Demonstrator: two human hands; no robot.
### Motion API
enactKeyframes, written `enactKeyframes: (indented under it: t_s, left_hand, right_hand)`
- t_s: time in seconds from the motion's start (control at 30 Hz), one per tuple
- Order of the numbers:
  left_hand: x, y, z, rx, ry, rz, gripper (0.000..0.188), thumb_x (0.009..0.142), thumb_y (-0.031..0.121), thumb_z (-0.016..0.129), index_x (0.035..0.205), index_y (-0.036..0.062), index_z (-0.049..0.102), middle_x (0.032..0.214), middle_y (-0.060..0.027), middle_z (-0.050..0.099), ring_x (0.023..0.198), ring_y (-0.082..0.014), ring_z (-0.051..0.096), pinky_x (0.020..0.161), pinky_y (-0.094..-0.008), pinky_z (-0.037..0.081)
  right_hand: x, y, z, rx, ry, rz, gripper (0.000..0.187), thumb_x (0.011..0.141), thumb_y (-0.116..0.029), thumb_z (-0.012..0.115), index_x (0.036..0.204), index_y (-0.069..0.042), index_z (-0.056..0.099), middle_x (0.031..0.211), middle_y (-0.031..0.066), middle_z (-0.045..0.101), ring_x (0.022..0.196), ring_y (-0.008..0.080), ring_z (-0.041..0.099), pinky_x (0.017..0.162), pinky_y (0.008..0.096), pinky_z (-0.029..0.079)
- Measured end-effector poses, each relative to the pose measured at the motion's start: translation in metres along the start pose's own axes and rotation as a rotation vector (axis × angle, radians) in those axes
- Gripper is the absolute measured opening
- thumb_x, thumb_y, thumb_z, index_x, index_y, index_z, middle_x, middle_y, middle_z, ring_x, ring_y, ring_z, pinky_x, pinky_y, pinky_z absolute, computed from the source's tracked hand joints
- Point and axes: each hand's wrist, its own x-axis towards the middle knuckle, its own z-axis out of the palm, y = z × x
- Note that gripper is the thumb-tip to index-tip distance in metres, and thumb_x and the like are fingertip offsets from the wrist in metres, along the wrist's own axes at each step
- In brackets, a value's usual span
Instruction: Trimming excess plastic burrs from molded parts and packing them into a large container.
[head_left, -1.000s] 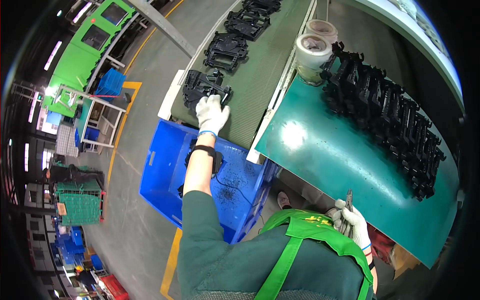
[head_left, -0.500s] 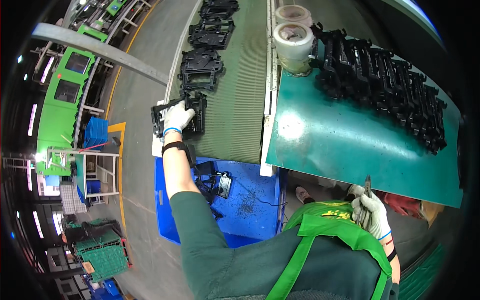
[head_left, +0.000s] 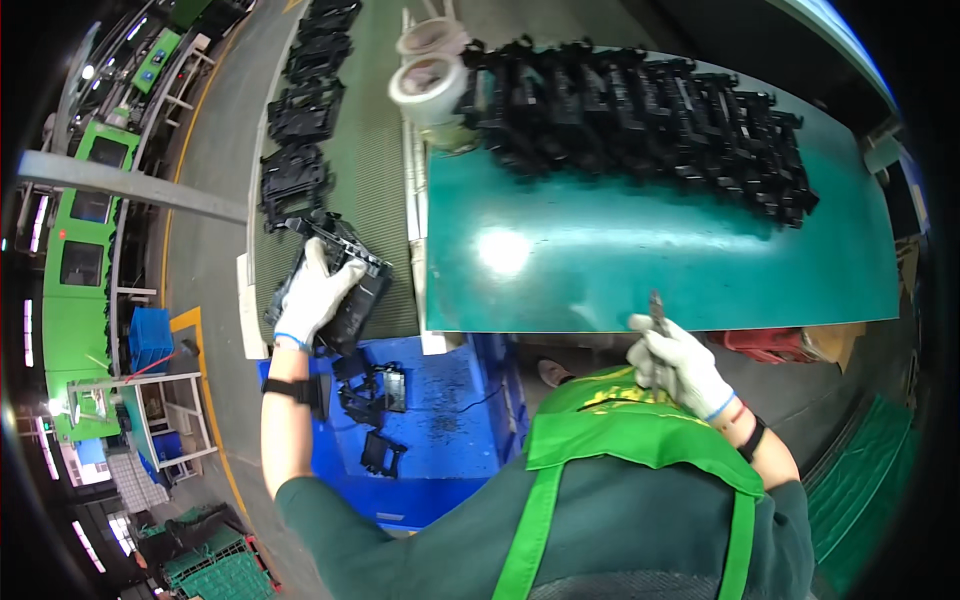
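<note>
My left hand, in a white knit glove, is closed on a black plastic frame at the near end of the conveyor belt. The frame sits tilted, and the glove hides part of it. My right hand, gloved too, is wrapped round a pair of pliers near the front edge of the green table. The pliers' tips point away from me, and the fingers cover their handles. Further up the conveyor belt lies a row of similar black frames.
Several black plastic parts stand in a row along the table's far side. Two tape rolls are stacked beside the belt. Under the belt's end, a blue bin holds black pieces and dark scraps. A metal rail crosses at the left.
The view has swung to the right. My left hand has turned the black frame and drawn it nearer over the belt's end. My right hand still grips the pliers, now closer to the table edge.
</note>
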Motion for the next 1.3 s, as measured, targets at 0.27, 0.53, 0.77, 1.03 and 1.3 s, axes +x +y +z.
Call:
enactKeyframes:
  t_s: [0.27,0.53,0.77,1.03,1.3]
  left_hand:
    - [-0.049,0.271,0.140,-0.446,-0.172,0.033,0.050,0.097,0.038,0.072,0.124,-0.0018,0.057,0.107,-0.0196,0.072,0.098,-0.0308,0.070,0.087,-0.0431,0.055]
    - [-0.050,0.401,0.240,-0.577,-0.352,0.062,0.053,0.102,0.045,0.062,0.130,0.0008,0.062,0.116,-0.0192,0.072,0.110,-0.0304,0.069,0.098,-0.0408,0.052]
    - [-0.029,0.368,0.246,-0.649,-0.198,0.029,0.051,0.103,0.046,0.062,0.124,0.0001,0.067,0.115,-0.0165,0.073,0.107,-0.0291,0.068,0.097,-0.0382,0.051]
    - [-0.032,0.407,0.239,-0.381,-0.189,0.088,0.052,0.102,0.048,0.063,0.120,-0.0009,0.068,0.105,-0.0173,0.073,0.101,-0.0261,0.067,0.093,-0.0362,0.050]
    - [-0.005,0.342,0.162,-0.434,0.170,0.039,0.052,0.101,0.045,0.068,0.121,-0.0024,0.070,0.105,-0.0132,0.074,0.098,-0.0215,0.067,0.094,-0.0358,0.050]
  right_hand:
    - [0.007,-0.042,-0.039,-0.249,-0.107,-0.186,0.053,0.109,-0.027,0.058,0.153,0.000,0.044,0.093,0.0067,0.064,0.079,0.0143,0.061,0.073,0.0300,0.055]
    - [0.005,-0.061,-0.128,-0.006,-0.016,-0.240,0.053,0.110,-0.024,0.056,0.155,-0.002,0.041,0.104,0.0073,0.063,0.084,0.0141,0.062,0.074,0.0307,0.055]
    - [0.006,-0.082,-0.159,0.202,-0.039,-0.224,0.052,0.110,-0.022,0.056,0.156,-0.004,0.041,0.121,0.0132,0.065,0.085,0.0143,0.062,0.078,0.0350,0.057]
    - [0.021,-0.070,-0.151,0.124,-0.142,-0.196,0.057,0.110,-0.024,0.057,0.159,-0.005,0.036,0.127,0.0146,0.065,0.084,0.0128,0.062,0.079,0.0361,0.058]
    - [-0.001,-0.071,-0.154,-0.230,-0.094,-0.238,0.062,0.108,-0.025,0.060,0.162,-0.008,0.034,0.119,0.0126,0.067,0.089,0.0156,0.065,0.082,0.0356,0.059]
